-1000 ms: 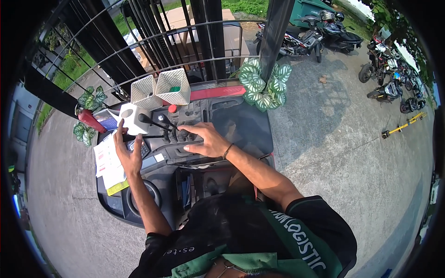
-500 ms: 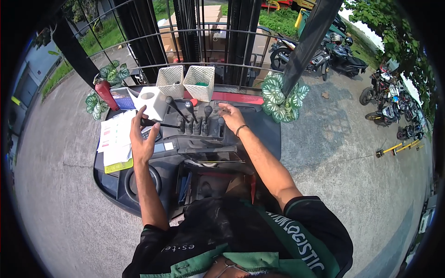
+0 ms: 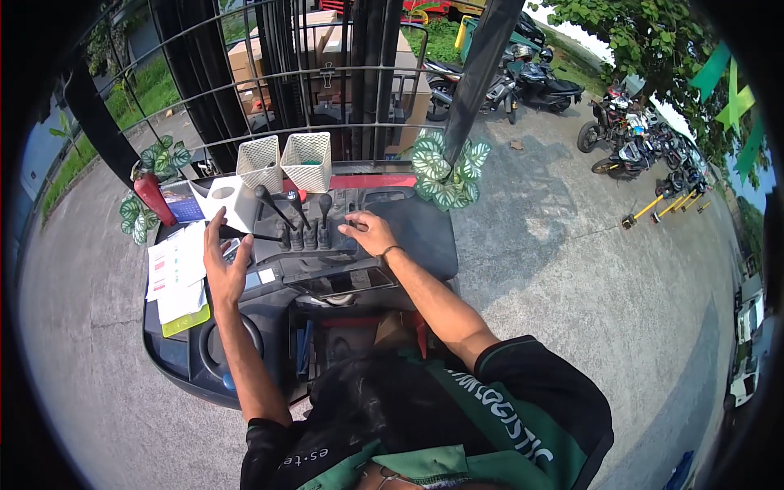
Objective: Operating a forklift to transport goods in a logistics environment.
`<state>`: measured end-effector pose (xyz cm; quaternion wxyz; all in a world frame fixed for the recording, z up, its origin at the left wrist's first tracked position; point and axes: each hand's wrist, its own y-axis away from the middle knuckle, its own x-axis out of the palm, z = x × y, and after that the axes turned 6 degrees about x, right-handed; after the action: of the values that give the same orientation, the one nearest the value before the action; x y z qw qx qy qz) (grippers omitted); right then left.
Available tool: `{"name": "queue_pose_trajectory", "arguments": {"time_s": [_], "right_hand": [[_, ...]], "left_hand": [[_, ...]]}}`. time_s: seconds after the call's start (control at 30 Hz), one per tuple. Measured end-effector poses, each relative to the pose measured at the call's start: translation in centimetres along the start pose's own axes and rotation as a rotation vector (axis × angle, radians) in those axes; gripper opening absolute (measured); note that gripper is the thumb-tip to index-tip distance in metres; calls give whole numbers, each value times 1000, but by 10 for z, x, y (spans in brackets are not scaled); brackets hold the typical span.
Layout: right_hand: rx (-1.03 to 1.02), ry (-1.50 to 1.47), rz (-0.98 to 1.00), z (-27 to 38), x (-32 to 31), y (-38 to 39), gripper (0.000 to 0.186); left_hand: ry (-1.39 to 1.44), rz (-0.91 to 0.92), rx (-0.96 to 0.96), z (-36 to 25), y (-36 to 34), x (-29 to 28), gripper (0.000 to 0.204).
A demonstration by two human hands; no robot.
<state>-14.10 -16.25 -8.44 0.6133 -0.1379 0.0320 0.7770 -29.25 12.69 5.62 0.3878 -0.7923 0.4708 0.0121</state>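
My left hand (image 3: 225, 268) is raised over the left part of a black forklift console, thumb and fingers apart, nothing seen in it. A black side lever (image 3: 265, 238) points toward its thumb. My right hand (image 3: 371, 233) hovers by the right end of the lever row, fingers loosely bent and apart; whether a fingertip touches a control is hard to see. Between the hands rise a black-knobbed lever (image 3: 273, 206), a second lever (image 3: 299, 211) and a third lever (image 3: 324, 214). Papers (image 3: 174, 265) on a yellow-green clipboard (image 3: 186, 321) lie left of my left hand.
Behind the levers stand a white box (image 3: 231, 198), two white baskets (image 3: 305, 162) and a red fire extinguisher (image 3: 153, 198). A steering wheel (image 3: 210, 339) is at the near left. Beyond the mast bars are cartons (image 3: 335, 49); motorcycles (image 3: 482, 90) are parked at right.
The view has turned, so the console and both hands appear farther left and slightly lower. Against the levers, both hands keep nearly the same places and poses.
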Motion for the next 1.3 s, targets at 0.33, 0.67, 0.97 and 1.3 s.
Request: {"name": "queue_pose_trajectory", "arguments": {"time_s": [0.33,0.67,0.97,1.3], "right_hand": [[0,9,4,-31,-40,-20,51],[-56,11,12,-30,-33,-26,39],[-91,94,126,-15,-23,-23,41],[88,-126,105,-24,-30,-72,58]], "left_hand": [[7,-131,18,-8,-5,60,60],[-6,-87,-12,-5,-14,58,65],[-1,-105,38,-3,-13,39,66],[-3,-146,32,11,-28,51,65]]}}
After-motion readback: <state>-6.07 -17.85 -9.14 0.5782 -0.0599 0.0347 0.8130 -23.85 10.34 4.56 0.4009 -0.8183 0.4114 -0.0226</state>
